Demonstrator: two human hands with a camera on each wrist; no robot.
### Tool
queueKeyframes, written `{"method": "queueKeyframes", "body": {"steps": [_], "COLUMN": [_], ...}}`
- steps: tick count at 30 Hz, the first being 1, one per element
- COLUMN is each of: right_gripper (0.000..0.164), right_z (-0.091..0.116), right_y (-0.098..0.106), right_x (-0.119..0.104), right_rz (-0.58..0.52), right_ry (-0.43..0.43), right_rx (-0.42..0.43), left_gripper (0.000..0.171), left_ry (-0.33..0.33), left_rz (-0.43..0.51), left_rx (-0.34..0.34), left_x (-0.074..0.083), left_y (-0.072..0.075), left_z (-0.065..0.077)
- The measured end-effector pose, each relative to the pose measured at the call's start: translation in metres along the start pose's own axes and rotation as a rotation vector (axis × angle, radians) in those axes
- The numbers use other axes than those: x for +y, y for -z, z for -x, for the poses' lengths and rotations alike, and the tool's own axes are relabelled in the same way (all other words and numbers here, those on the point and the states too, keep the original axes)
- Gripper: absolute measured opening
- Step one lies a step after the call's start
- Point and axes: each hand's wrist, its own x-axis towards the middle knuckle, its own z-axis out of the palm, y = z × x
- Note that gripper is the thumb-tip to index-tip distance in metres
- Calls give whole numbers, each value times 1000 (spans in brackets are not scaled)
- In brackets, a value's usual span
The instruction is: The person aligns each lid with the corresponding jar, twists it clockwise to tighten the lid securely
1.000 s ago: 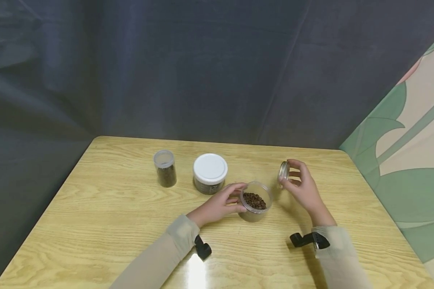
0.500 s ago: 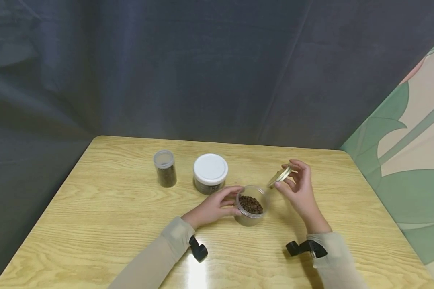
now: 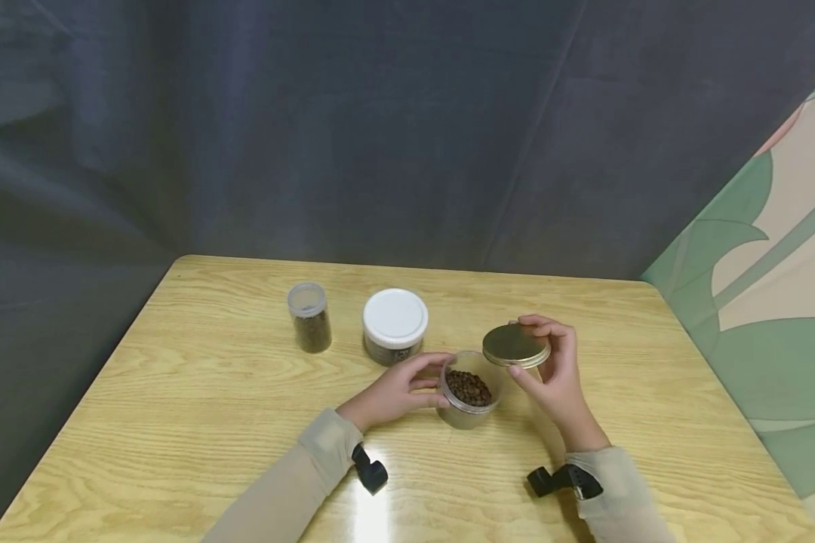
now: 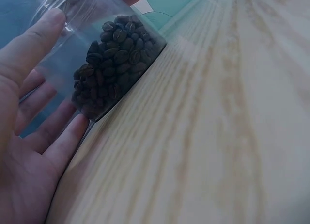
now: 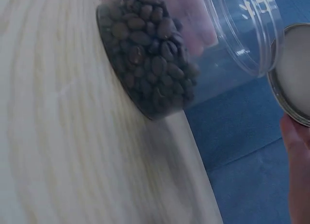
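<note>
A clear plastic jar [image 3: 469, 411] part full of dark coffee beans [image 4: 116, 59] stands upright on the table, its mouth uncovered. My left hand [image 3: 397, 388] grips its left side, thumb near the rim and fingers round the back. A gold screw lid [image 3: 516, 345] is pinched at its edge by my right hand [image 3: 557, 377], gold face up and slightly tilted. The lid hangs just above the jar's right rim and overlaps it in the head view. Its pale underside shows in the right wrist view, close to the jar's threaded mouth.
Behind my left hand stands a wide jar with a white lid [image 3: 395, 317]. Left of that is a narrower clear jar [image 3: 311, 324] with dark contents and a translucent lid. A dark curtain [image 3: 380, 151] hangs behind the wooden table [image 3: 176, 422].
My right hand has turned the lid from edge-on to nearly flat and brought it left to the jar. My left hand has shifted the jar slightly left and toward me.
</note>
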Motion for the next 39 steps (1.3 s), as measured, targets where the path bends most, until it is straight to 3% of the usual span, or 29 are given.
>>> {"method": "queueKeyframes", "body": {"steps": [7,14,22,32,39], "right_gripper": [47,41,44,49,54], "right_z": [4,10,17,19,20], "right_y": [-10,-20,-28,-29,-30], "right_x": [0,-3,-5,2,2], "right_rz": [34,124,188,216,242], "right_ry": [-7,-38,-111,-57,-76], "right_rx": [-15,-88,-157,-216,-261], "left_gripper": [68,67,68,67,67], "left_ry": [4,16,12,25,34], "left_rz": [0,30,42,46,56], "left_rx": [7,-2,-26,-39,-44], "left_x": [0,5,-2,-3,-2], "left_y": [2,5,8,10,9], "left_z": [2,5,4,3,3]}}
